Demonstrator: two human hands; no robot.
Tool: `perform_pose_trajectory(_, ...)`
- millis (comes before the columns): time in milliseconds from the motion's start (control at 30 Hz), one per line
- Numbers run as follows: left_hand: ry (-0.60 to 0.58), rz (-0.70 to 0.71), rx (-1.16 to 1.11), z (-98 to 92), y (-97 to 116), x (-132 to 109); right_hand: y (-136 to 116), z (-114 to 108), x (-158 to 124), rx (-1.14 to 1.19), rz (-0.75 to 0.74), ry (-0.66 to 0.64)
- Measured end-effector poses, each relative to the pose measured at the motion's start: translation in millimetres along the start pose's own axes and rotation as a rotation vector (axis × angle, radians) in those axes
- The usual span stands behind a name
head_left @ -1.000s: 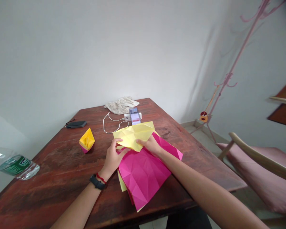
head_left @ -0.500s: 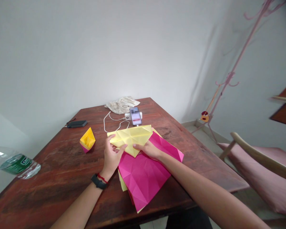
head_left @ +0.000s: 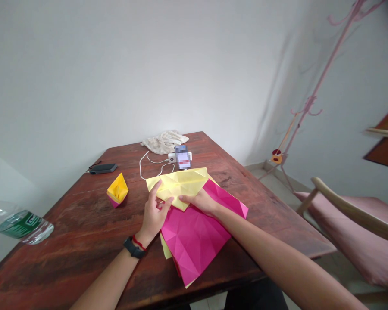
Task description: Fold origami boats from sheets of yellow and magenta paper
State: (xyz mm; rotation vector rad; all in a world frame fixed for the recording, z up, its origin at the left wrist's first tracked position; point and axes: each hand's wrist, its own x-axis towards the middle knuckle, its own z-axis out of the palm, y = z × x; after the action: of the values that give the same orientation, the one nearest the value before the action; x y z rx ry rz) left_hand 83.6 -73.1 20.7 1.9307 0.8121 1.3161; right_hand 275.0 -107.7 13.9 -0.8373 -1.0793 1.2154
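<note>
A creased sheet of pale yellow origami paper (head_left: 181, 181) is raised between my two hands, one corner pointing toward me. My left hand (head_left: 155, 211) grips its left side, thumb in front near the lower middle. On the right, my right hand (head_left: 200, 200) pinches the lower part, its thumb lying on the yellow face and its other fingers hidden behind. Below both hands spreads a magenta paper sheet (head_left: 197, 241) with many fold lines, lying over other yellow and red sheets. A small folded paper piece (head_left: 118, 189), yellow inside and magenta below, stands to the left.
On the wooden table (head_left: 74, 232) are a water bottle (head_left: 22, 221) at left, a dark power bank (head_left: 102, 168), a phone (head_left: 183, 159) with a white cable (head_left: 141, 165), and a crumpled cloth (head_left: 164, 142). At right stand a chair (head_left: 342, 232) and a pink coat rack (head_left: 323, 82).
My left hand has shifted slightly right and its index finger has moved up onto the front of the yellow paper. The right hand keeps its hold, and the view has turned slightly.
</note>
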Motion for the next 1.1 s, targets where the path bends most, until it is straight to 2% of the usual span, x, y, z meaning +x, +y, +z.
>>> perform_pose_trajectory(233, -0.194, 0.140, 0.213, -0.2, 7.5, -1.4, -7.4, 4.3, -1.3, -0.024, -0.032, 0.025)
perform_pose_trajectory(333, -0.231, 0.152, 0.239, 0.6, 7.3, -1.4, -7.3, 4.4, -0.4, -0.043, -0.037, 0.046)
perform_pose_trajectory(833, -0.182, 0.125, 0.218, 2.3, 9.2, -0.1, -2.6, 5.9, -1.5, 0.064, 0.038, 0.011)
perform_pose_trajectory(1100, -0.079, 0.125, 0.186, 3.9, 8.9, 0.6, -5.1, 8.6, -4.5, 0.127, 0.110, -0.043)
